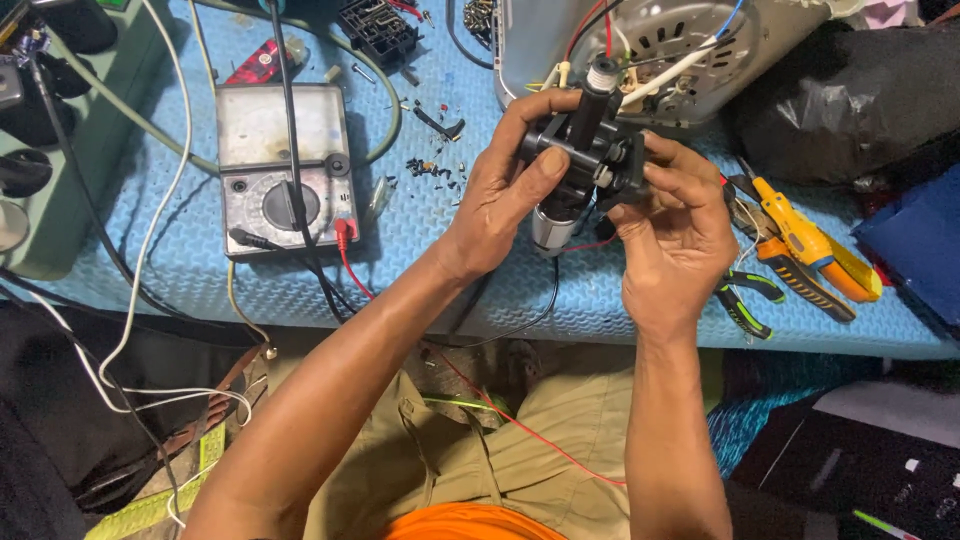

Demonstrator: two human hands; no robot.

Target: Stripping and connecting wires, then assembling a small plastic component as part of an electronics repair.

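Both my hands hold a small black motor-like part (585, 150) above the blue mat (430, 270). My left hand (505, 195) grips its left side, thumb across the front. My right hand (675, 235) clasps its right side, fingers curled on the black bracket. The part has a black shaft with a white ribbed tip on top and a silver cylinder below. A thin red wire (500, 410) hangs from it over my lap. Just behind the part lies an opened grey appliance (660, 50) with coloured wires showing.
An analog multimeter (287, 165) with red and black leads sits on the mat at left. Orange-handled cutters (810, 250) and green-handled pliers (745, 300) lie at right. A black bag (850, 100) is at the far right, a green box (60, 150) at the far left.
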